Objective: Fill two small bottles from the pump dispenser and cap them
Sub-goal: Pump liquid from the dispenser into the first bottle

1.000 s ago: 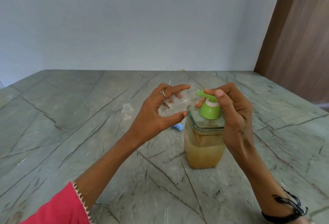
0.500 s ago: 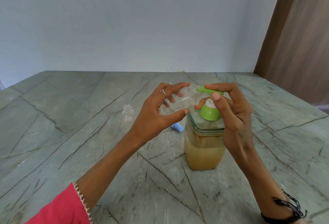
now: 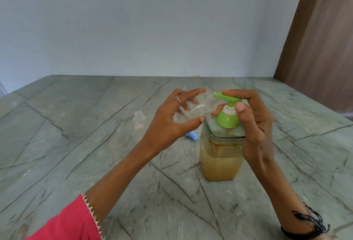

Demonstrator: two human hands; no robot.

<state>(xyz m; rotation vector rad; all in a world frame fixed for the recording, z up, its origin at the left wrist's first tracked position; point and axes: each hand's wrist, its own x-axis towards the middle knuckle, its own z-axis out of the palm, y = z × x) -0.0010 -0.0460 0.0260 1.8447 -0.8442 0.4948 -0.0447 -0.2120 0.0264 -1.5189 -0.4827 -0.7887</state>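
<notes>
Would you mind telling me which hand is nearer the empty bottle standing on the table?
Left. The left hand is just right of the standing bottle; the right hand is beyond the dispenser.

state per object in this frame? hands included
left hand: holds small clear bottle, tilted, mouth at the spout
small clear bottle: uncapped, looks empty
right hand: fingers on pump head, thumb by the collar
pump head: raised
dispenser jar: upright, over half full of amber liquid
second bottle: upright on table, uncapped, looks empty
blue cap: lying on table, off
</notes>
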